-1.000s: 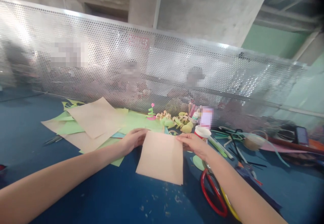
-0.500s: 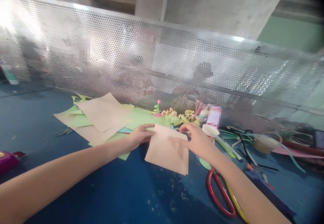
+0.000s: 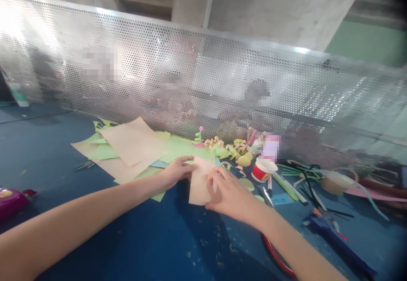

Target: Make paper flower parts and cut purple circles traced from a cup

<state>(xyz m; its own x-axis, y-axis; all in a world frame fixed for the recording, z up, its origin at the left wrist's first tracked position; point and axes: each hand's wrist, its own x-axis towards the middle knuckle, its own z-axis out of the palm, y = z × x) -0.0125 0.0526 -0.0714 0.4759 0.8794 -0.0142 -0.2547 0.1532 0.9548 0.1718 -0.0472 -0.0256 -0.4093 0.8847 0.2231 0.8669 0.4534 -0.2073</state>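
- Right hand [image 3: 229, 194] lies palm down, fingers spread and fairly flat, pressing on a tan paper sheet [image 3: 197, 184]; it grips nothing.
- Left hand [image 3: 178, 172] comes in from the left, its fingertips [image 3: 191, 168] closed in a pinch on the sheet's far left edge.
- The tan paper sheet rests on the blue bench [image 3: 127, 238] between the two hands. Part of it is covered by the right hand, and it looks doubled over.
- Small paper scraps [image 3: 219, 251] are scattered on the bench in front of the sheet.
- A red scissors handle [image 3: 275, 257] shows just beside the right forearm, near the lower edge.
- A purple object [image 3: 9, 202] sits at the far left edge, too blurred to name.
- A blue glue gun [image 3: 330, 230] lies to the right, well apart from the hands.
- A white and red paper cup [image 3: 262, 171] stands just beyond the right hand.
- Loose tan and green paper sheets [image 3: 133, 145] overlap beyond the left hand.
- Curled paper strips [image 3: 230, 149] and a small pink and green paper flower [image 3: 199, 137] lie near the back.
- A perforated metal screen [image 3: 203, 73] runs along the far side of the bench.
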